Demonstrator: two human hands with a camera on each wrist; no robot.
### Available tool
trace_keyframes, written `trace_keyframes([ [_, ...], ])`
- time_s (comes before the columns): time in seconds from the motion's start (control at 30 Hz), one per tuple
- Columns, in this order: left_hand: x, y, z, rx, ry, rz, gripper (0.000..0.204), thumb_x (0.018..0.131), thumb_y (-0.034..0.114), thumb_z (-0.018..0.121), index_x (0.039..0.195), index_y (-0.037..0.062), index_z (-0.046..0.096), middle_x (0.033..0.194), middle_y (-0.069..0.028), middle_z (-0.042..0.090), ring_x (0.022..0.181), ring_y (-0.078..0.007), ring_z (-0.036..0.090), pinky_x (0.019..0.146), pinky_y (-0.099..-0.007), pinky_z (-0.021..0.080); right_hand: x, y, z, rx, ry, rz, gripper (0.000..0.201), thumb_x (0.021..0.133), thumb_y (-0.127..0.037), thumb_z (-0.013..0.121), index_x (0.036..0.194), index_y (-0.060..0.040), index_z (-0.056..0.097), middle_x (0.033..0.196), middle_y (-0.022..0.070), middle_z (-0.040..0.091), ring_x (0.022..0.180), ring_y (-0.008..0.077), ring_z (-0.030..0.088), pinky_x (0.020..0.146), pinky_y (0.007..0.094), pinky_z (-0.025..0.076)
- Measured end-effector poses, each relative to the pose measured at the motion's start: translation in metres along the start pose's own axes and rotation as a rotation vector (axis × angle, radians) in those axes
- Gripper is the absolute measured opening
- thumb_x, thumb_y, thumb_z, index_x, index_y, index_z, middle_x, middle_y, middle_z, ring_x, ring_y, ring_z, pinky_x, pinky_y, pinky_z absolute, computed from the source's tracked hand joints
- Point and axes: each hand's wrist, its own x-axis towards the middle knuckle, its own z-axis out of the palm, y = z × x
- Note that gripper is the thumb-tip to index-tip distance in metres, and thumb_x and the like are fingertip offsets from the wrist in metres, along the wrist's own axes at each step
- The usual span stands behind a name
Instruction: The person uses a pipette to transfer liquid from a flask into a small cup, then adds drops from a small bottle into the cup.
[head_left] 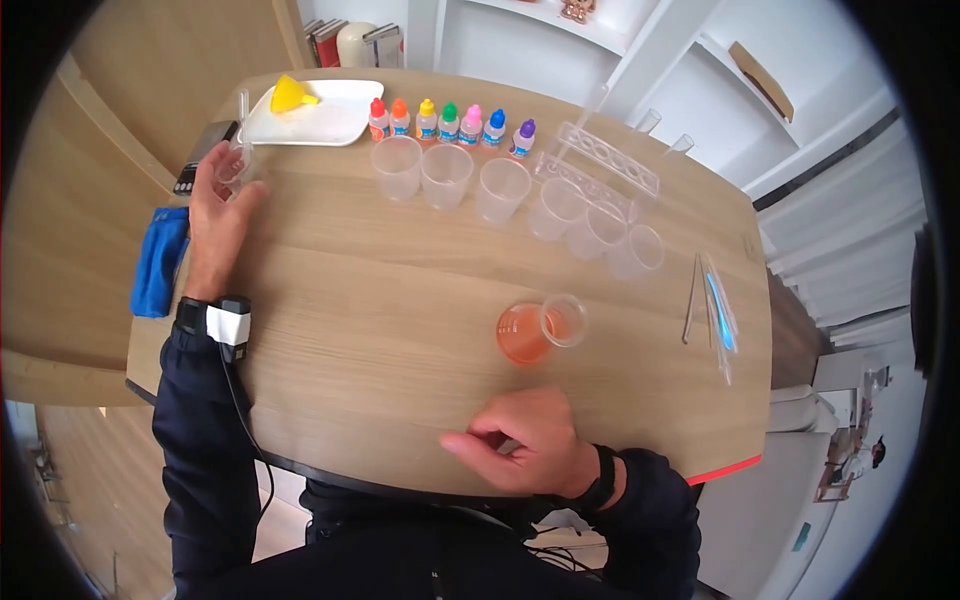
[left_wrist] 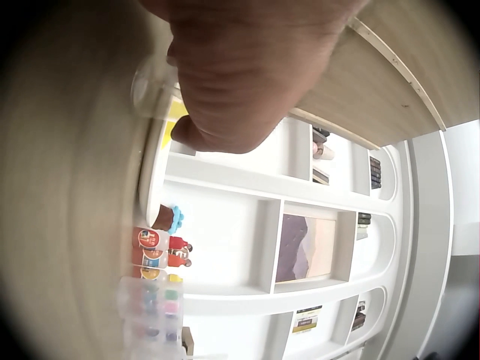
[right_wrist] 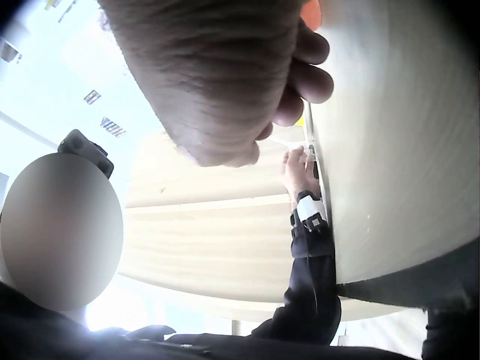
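Observation:
At the left of the head view, my left hand [head_left: 218,215] has its fingers and thumb round a small clear beaker [head_left: 233,166], with a thin clear rod or tube [head_left: 243,108] upright at it. In the left wrist view the same hand [left_wrist: 247,67] covers part of the clear vessel [left_wrist: 148,88]. My right hand [head_left: 530,440] is near the front edge, fingers loosely curled, holding nothing; the right wrist view shows its curled fingers [right_wrist: 311,81]. Beyond it a conical flask [head_left: 524,335] with orange liquid stands upright on the table.
A white tray [head_left: 345,112] with a yellow funnel [head_left: 290,95] is at the back left. Several colour bottles [head_left: 426,122], clear cups [head_left: 446,178] and a tube rack [head_left: 610,160] stand along the back. Thin rods [head_left: 692,300] lie right; a blue cloth [head_left: 158,262] lies left.

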Motion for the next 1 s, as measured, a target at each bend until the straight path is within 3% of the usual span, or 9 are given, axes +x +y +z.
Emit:
trace_keyframes([
  [0.13,-0.001,-0.002,-0.002,0.035,0.019,-0.019,0.075,0.092,0.010,0.077,0.160,-0.0046,0.047,0.148,-0.0202,0.066,0.134,-0.0271,0.064,0.113,-0.0395,0.051,0.004,-0.003,-0.017,-0.109,0.057,-0.115,0.038,0.083,-0.013,0.096,0.068,-0.0117,0.061,0.056,0.0030,0.051,0.046,0.0201,0.049,0.044,0.0339,0.034],
  [0.23,-0.004,0.016,0.002,0.023,0.039,-0.065,0.076,0.091,0.011,0.079,0.160,-0.0045,0.048,0.145,-0.0179,0.068,0.126,-0.0240,0.067,0.108,-0.0377,0.053,0.000,-0.009,-0.049,-0.254,0.099,-0.192,0.035,0.084,-0.020,0.098,0.078,-0.0117,0.065,0.064,0.0035,0.056,0.052,0.0208,0.056,0.048,0.0326,0.039],
  [0.33,-0.010,0.032,0.004,0.005,0.050,-0.065,0.076,0.091,0.012,0.079,0.159,-0.0042,0.049,0.143,-0.0157,0.069,0.121,-0.0220,0.067,0.105,-0.0363,0.054,-0.013,0.005,-0.062,-0.283,0.339,-0.289,0.041,0.089,-0.032,0.095,0.101,-0.0064,0.065,0.083,0.0069,0.066,0.071,0.0219,0.066,0.060,0.0315,0.048],
  [0.43,-0.019,0.048,0.006,-0.036,0.026,-0.004,0.075,0.091,0.010,0.080,0.158,-0.0040,0.050,0.140,-0.0146,0.070,0.120,-0.0212,0.067,0.105,-0.0361,0.054,-0.014,0.013,-0.053,-0.068,0.614,-0.151,0.058,0.095,-0.043,0.088,0.120,-0.0008,0.058,0.105,0.0123,0.068,0.091,0.0236,0.069,0.076,0.0335,0.054],
  [0.47,-0.023,0.054,0.009,-0.055,0.013,0.024,0.075,0.091,0.009,0.080,0.158,-0.0039,0.050,0.138,-0.0144,0.070,0.120,-0.0210,0.067,0.105,-0.0362,0.053,-0.008,0.019,-0.055,-0.063,0.609,-0.189,0.066,0.096,-0.048,0.085,0.127,0.0031,0.056,0.116,0.0184,0.066,0.104,0.0254,0.066,0.088,0.0375,0.054],
  [0.57,-0.040,0.071,0.018,-0.073,-0.074,0.127,0.076,0.089,0.006,0.082,0.157,-0.0035,0.050,0.136,-0.0142,0.070,0.122,-0.0209,0.067,0.108,-0.0371,0.052,0.002,0.030,-0.060,-0.133,0.587,-0.167,0.075,0.094,-0.047,0.087,0.136,0.0057,0.056,0.128,0.0214,0.065,0.118,0.0307,0.063,0.101,0.0431,0.052],
  [0.67,-0.061,0.091,0.030,-0.091,-0.167,0.146,0.080,0.085,0.002,0.083,0.157,-0.0025,0.050,0.137,-0.0148,0.068,0.123,-0.0222,0.066,0.109,-0.0380,0.050,0.005,0.035,-0.065,-0.211,0.430,-0.092,0.088,0.089,-0.044,0.091,0.147,0.0086,0.053,0.139,0.0229,0.064,0.130,0.0361,0.060,0.111,0.0473,0.048],
  [0.97,-0.109,0.110,0.046,-0.128,-0.507,0.268,0.087,0.078,-0.002,0.088,0.156,-0.0039,0.049,0.133,-0.0163,0.067,0.120,-0.0258,0.065,0.109,-0.0398,0.051,0.023,0.028,-0.060,-0.189,0.199,0.031,0.095,0.075,-0.017,0.102,0.152,0.0060,0.051,0.141,0.0229,0.065,0.125,0.0384,0.066,0.107,0.0481,0.054],
  [1.0,-0.112,0.105,0.044,-0.131,-0.586,0.274,0.090,0.083,0.004,0.091,0.160,-0.0054,0.044,0.144,-0.0147,0.059,0.128,-0.0260,0.062,0.112,-0.0418,0.049,0.023,0.028,-0.059,-0.179,0.203,0.045,0.095,0.075,-0.016,0.102,0.152,0.0060,0.051,0.141,0.0227,0.065,0.125,0.0377,0.067,0.106,0.0472,0.055],
])
